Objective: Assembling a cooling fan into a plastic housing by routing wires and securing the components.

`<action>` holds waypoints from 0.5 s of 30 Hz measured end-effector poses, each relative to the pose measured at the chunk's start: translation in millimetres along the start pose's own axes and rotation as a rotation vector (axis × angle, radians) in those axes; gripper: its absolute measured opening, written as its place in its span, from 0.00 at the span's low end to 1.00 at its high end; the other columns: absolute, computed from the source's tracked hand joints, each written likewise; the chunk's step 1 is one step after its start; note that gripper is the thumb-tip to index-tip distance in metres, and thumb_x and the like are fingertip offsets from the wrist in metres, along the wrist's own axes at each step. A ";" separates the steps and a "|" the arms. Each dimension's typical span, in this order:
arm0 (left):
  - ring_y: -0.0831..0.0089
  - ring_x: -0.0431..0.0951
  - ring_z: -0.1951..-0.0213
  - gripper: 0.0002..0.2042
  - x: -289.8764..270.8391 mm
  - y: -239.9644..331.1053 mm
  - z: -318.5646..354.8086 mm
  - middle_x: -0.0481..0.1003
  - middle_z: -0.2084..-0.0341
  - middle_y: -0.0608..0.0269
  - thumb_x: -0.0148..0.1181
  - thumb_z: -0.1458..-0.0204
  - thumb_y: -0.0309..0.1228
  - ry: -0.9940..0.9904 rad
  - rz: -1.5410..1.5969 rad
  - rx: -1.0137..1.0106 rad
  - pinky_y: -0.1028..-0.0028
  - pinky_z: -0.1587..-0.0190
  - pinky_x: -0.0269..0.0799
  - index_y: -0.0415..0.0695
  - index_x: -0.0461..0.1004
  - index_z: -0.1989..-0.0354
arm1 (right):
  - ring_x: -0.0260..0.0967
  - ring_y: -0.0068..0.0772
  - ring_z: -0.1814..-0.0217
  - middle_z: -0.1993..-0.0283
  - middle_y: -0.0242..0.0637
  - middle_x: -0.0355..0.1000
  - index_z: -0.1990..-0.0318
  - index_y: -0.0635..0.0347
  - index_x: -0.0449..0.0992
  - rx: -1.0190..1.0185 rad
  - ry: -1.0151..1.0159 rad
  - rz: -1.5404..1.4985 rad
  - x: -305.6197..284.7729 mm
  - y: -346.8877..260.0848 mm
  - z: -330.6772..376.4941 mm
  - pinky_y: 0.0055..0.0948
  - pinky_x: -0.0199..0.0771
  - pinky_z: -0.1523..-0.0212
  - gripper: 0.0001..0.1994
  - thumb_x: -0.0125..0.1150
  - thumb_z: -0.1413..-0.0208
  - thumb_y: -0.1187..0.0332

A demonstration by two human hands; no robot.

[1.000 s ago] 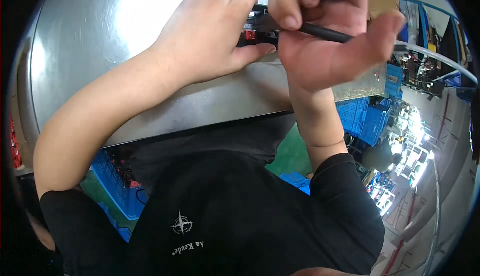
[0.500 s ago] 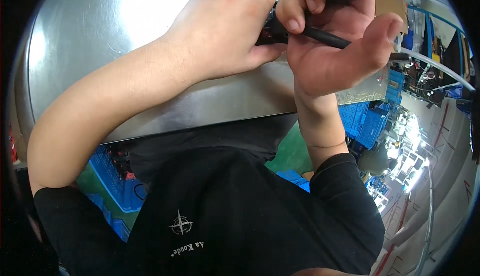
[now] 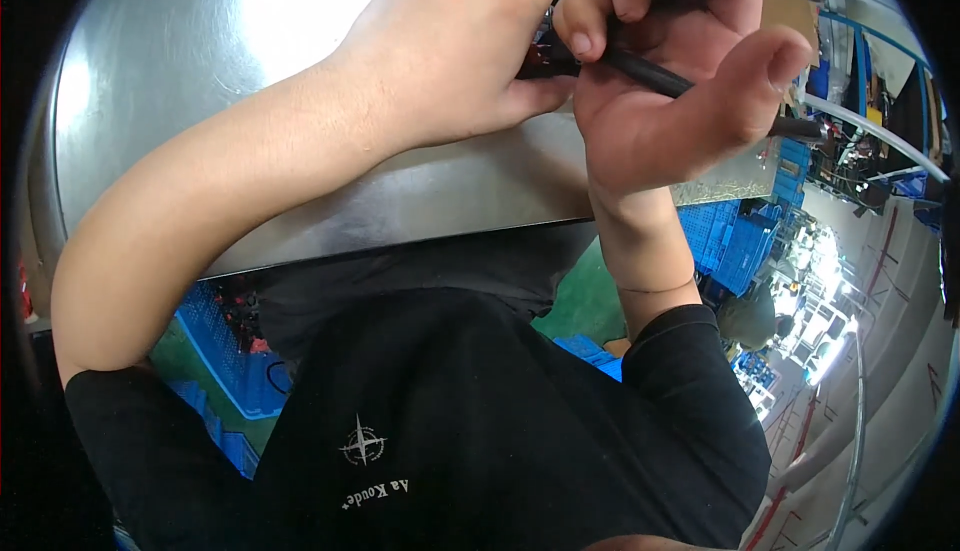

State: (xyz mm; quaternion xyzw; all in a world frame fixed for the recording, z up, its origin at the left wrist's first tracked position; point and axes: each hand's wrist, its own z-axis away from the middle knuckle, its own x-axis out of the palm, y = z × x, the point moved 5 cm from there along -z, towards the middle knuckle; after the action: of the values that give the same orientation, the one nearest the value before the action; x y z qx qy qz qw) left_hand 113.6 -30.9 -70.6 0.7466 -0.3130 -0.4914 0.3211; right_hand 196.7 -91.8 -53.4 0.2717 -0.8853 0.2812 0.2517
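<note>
head | both hands' grip holds black cable point(image 3: 650, 76); blue crates point(image 3: 745, 241) below table

left hand point(image 3: 450, 46) left of right hand point(image 3: 680, 81) | cable point(image 3: 650, 73) between them | both above table point(image 3: 200, 71)

Shiny steel table point(image 3: 180, 101), blue crates point(image 3: 745, 241) on green floor point(image 3: 575, 291).

We read this as a factory workshop: steel bench point(image 3: 300, 201), stacked blue plastic crates point(image 3: 745, 246), green floor point(image 3: 575, 291), cluttered racks far right point(image 3: 880, 101).
</note>
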 end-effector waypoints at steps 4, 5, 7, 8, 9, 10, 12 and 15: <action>0.48 0.79 0.59 0.19 -3.4 4.6 -1.8 0.77 0.67 0.45 0.70 0.53 0.40 0.019 -0.149 -0.047 0.55 0.53 0.74 0.37 0.72 0.65 | 0.55 0.23 0.71 0.68 0.34 0.59 0.57 0.57 0.63 0.004 0.207 0.040 6.4 -5.4 5.4 0.24 0.62 0.72 0.37 0.46 0.40 0.25; 0.47 0.79 0.59 0.19 -4.7 6.2 -2.5 0.77 0.67 0.45 0.69 0.52 0.40 -0.006 -0.193 -0.069 0.55 0.53 0.74 0.36 0.72 0.64 | 0.55 0.23 0.71 0.68 0.34 0.59 0.57 0.57 0.63 0.005 0.208 0.040 9.4 -6.8 4.7 0.24 0.62 0.72 0.37 0.46 0.40 0.25; 0.47 0.79 0.60 0.20 -5.5 4.9 -3.5 0.77 0.67 0.44 0.69 0.52 0.41 -0.022 -0.183 -0.079 0.55 0.53 0.74 0.35 0.72 0.64 | 0.54 0.23 0.72 0.69 0.34 0.59 0.58 0.56 0.64 0.075 0.273 -0.098 10.9 -3.3 1.3 0.23 0.61 0.73 0.37 0.47 0.40 0.25; 0.46 0.79 0.60 0.21 -5.0 3.7 -4.0 0.77 0.67 0.44 0.69 0.52 0.41 -0.038 -0.174 -0.087 0.55 0.53 0.74 0.35 0.71 0.64 | 0.54 0.23 0.72 0.69 0.34 0.59 0.58 0.56 0.64 0.076 0.274 -0.098 12.8 -4.1 0.2 0.23 0.61 0.73 0.37 0.47 0.40 0.25; 0.46 0.79 0.60 0.21 -4.3 2.4 -3.9 0.77 0.67 0.44 0.69 0.52 0.41 -0.037 -0.173 -0.087 0.55 0.53 0.74 0.35 0.71 0.64 | 0.54 0.23 0.73 0.70 0.33 0.58 0.59 0.56 0.64 0.111 0.296 -0.096 13.5 -3.2 -0.2 0.23 0.61 0.73 0.37 0.47 0.40 0.24; 0.46 0.79 0.60 0.21 -4.3 2.5 -2.9 0.77 0.67 0.44 0.68 0.52 0.42 -0.030 -0.191 -0.079 0.55 0.53 0.74 0.35 0.71 0.64 | 0.53 0.22 0.74 0.70 0.33 0.58 0.59 0.56 0.64 0.146 0.318 -0.097 13.7 -1.9 -0.2 0.23 0.60 0.74 0.37 0.47 0.40 0.24; 0.46 0.79 0.60 0.21 -4.6 2.4 -1.5 0.77 0.67 0.44 0.68 0.51 0.42 -0.024 -0.209 -0.072 0.55 0.54 0.73 0.35 0.71 0.64 | 0.53 0.22 0.75 0.71 0.32 0.58 0.60 0.56 0.64 0.137 0.309 -0.040 9.9 -4.1 0.7 0.23 0.60 0.74 0.37 0.48 0.40 0.24; 0.46 0.78 0.61 0.20 -3.9 0.5 -1.8 0.76 0.68 0.44 0.68 0.52 0.41 -0.044 -0.190 -0.083 0.55 0.54 0.73 0.35 0.71 0.65 | 0.52 0.22 0.76 0.72 0.32 0.57 0.60 0.55 0.64 0.104 0.269 -0.047 9.9 2.1 -1.1 0.23 0.59 0.75 0.37 0.48 0.40 0.24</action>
State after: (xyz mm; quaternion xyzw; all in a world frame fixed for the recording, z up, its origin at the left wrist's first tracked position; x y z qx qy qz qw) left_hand 114.0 -27.9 -67.5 0.7480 -0.2273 -0.5484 0.2967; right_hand 188.4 -93.0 -47.4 0.2650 -0.8213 0.3544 0.3601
